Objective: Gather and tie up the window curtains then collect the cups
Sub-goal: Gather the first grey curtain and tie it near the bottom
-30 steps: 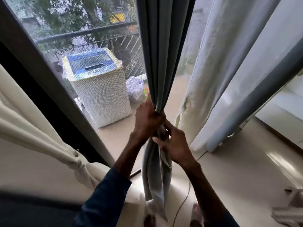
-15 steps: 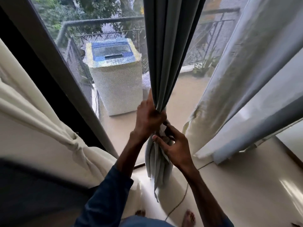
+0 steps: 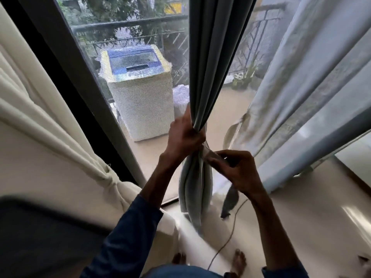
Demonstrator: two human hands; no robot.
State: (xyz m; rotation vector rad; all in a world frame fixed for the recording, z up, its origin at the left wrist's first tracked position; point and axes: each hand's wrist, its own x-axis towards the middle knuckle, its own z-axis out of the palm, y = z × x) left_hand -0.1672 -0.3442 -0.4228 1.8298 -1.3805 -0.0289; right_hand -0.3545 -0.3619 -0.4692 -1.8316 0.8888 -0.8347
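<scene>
Both hands are busy with the grey curtain [image 3: 210,57]. The left hand [image 3: 183,137] squeezes the bunched-up curtain tight in its fist. Just below and to the right of it, the right hand [image 3: 239,173] pinches a thin strip [image 3: 230,201] of cloth, and the strip's dark end hangs down under that hand. Past the left hand, outside the glass, stands a washing machine [image 3: 140,93]. A pale curtain [image 3: 301,97] hangs to the right of the right hand. A cream curtain [image 3: 50,121] hangs far left of the left hand.
</scene>
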